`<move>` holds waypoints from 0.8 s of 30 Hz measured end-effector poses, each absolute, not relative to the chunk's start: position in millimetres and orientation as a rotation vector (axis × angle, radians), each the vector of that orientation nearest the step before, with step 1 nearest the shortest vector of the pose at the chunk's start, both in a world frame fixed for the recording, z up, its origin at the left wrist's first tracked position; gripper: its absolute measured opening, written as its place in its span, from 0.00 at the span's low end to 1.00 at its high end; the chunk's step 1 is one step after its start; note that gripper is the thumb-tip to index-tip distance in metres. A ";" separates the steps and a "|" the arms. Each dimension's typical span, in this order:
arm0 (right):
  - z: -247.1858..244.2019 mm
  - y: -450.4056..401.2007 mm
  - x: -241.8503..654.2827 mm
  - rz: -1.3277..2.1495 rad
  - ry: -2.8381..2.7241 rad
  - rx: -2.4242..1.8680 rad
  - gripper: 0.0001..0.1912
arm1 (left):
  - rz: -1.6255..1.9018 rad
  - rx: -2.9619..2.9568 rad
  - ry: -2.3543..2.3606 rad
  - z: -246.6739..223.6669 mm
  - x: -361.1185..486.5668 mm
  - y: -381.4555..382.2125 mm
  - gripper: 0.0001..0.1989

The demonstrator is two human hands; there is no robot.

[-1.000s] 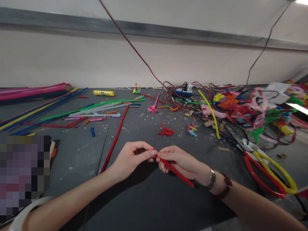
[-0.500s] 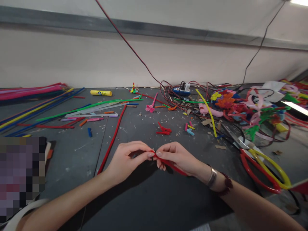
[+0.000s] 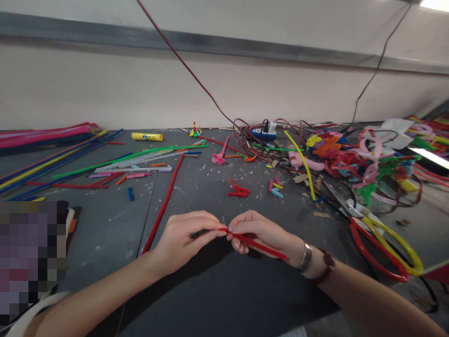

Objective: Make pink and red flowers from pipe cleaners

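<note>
Near the middle of the view, my left hand point(image 3: 191, 238) pinches the left end of a red pipe cleaner point(image 3: 261, 246) between thumb and fingers. My right hand point(image 3: 257, 231) grips the same red piece right beside it, its fingertips almost touching the left ones. The free part slants down to the right, below my right palm. Just beyond my hands lies a small pile of short red pieces point(image 3: 239, 189). A long red pipe cleaner point(image 3: 164, 206) rests on the table left of my left hand.
Scissors point(image 3: 372, 234) with red and yellow handles lie at the right, below a heap of coloured pipe-cleaner shapes point(image 3: 365, 154). A yellow glue stick point(image 3: 147, 137), a pink flower point(image 3: 219, 158) and a cabled power strip point(image 3: 263, 135) lie at the back. Long pipe cleaners point(image 3: 45, 135) spread leftward.
Both hands have come slightly lower. More of the red piece's free end now shows below my right hand, and my left fingers are straighter.
</note>
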State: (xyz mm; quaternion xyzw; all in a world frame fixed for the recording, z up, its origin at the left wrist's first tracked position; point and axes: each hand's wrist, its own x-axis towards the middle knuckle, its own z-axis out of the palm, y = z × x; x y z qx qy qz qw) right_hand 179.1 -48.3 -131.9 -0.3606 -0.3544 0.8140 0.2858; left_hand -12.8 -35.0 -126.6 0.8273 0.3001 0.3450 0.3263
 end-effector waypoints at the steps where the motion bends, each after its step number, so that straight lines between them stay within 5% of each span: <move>1: -132.3 -48.2 179.4 2.210 -0.928 -0.956 0.08 | 0.919 2.220 0.731 -126.9 -14.2 -35.2 0.07; 15: -133.2 -49.8 179.9 2.082 -1.014 -0.934 0.11 | 0.974 2.354 0.720 -125.3 -13.4 -35.8 0.07; 24: -138.6 -45.3 186.9 2.408 -0.907 -0.941 0.07 | 0.917 2.804 0.193 -130.8 -25.6 -37.2 0.15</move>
